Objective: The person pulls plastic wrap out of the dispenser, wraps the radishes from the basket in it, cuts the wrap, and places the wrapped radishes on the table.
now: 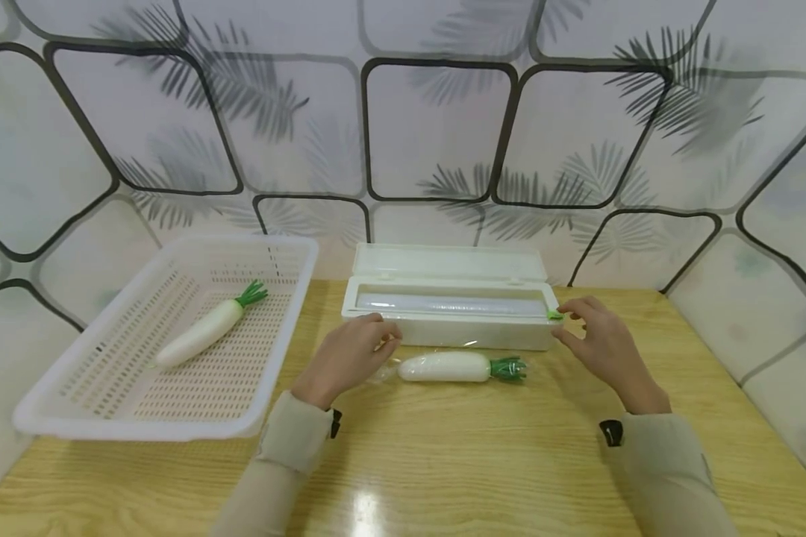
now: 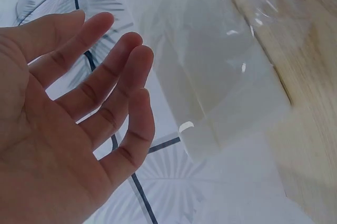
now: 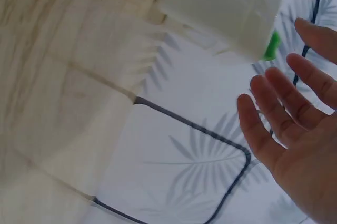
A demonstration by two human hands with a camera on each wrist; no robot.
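Observation:
A white cling film box (image 1: 470, 332) stands with its lid raised, and a roll of film (image 1: 450, 303) lies inside. My right hand (image 1: 601, 347) is at the box's right end beside a small green slider (image 1: 554, 315); in the right wrist view its relaxed fingers (image 3: 276, 110) hold nothing and stand apart from the green piece. Near the box's left front corner is my left hand (image 1: 352, 354), its fingers loosely bent with nothing visible between them in the left wrist view. In front of the box lies a white radish (image 1: 443, 367) with green leaves, wrapped in clear film.
To the left, a white plastic basket (image 1: 289, 328) with slotted walls holds another white radish (image 1: 201, 334). Both stand on a wood-grain table (image 1: 470, 462). A patterned wall covering (image 1: 436, 134) rises close behind the box and basket.

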